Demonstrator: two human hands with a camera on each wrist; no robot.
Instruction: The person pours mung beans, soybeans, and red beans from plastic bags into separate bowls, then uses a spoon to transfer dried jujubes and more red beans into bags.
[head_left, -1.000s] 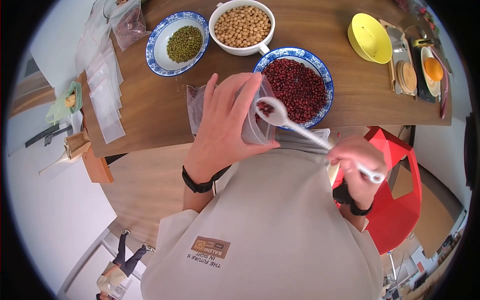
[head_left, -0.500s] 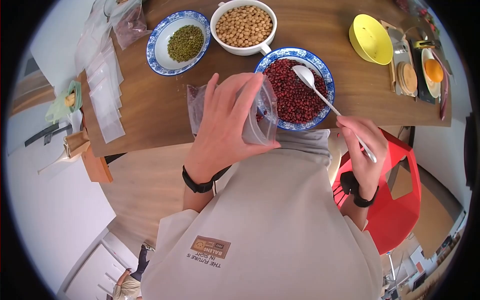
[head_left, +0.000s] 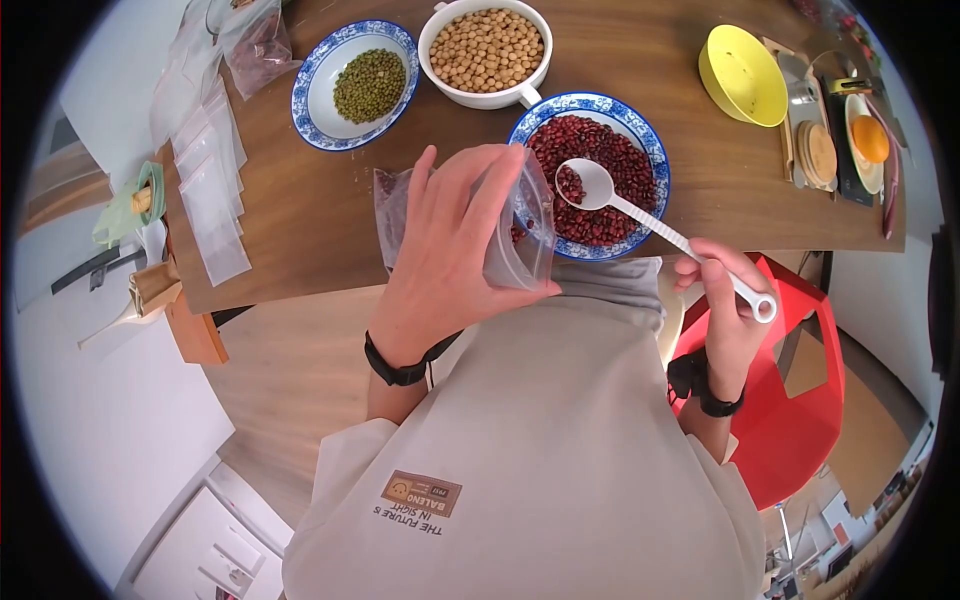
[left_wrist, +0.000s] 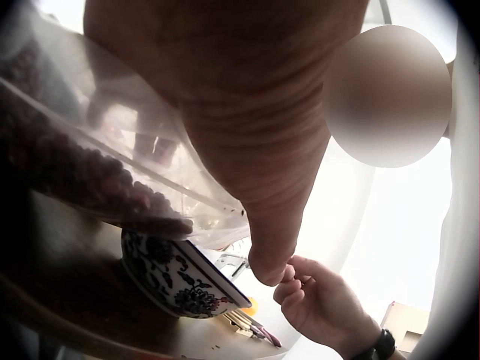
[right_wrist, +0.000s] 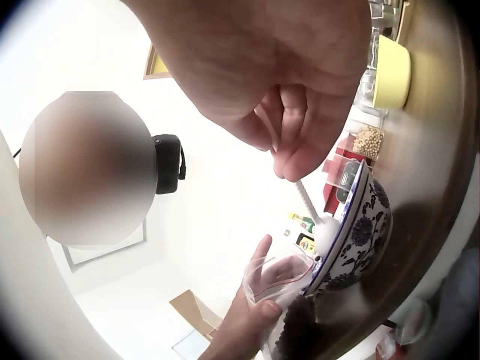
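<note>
The left hand (head_left: 445,235) grips a clear plastic bag (head_left: 525,225) by its open mouth, beside the blue-rimmed bowl of dark red beans (head_left: 610,150). In the left wrist view the bag (left_wrist: 90,161) holds many dark red beans. Pinched by its handle in the right hand (head_left: 730,300), a white spoon (head_left: 595,185) carries some red beans above the bowl, near the bag's mouth. The right wrist view shows the right hand (right_wrist: 277,82) with fingertips on the spoon handle (right_wrist: 306,201) and the patterned bowl (right_wrist: 360,232) below.
A bowl of green beans (head_left: 310,85) and a white two-handled pot of chickpeas (head_left: 485,100) stand at the back. Flat clear bags (head_left: 210,220) lie at the left. On the right are a yellow bowl (head_left: 740,75) and a tray with an orange item (head_left: 868,140). A red chair (head_left: 800,430) stands beside the person.
The right hand has moved the spoon from the bag's mouth to the beans, then lifted it with beans and drawn it back toward the bag. The left hand stays in place.
</note>
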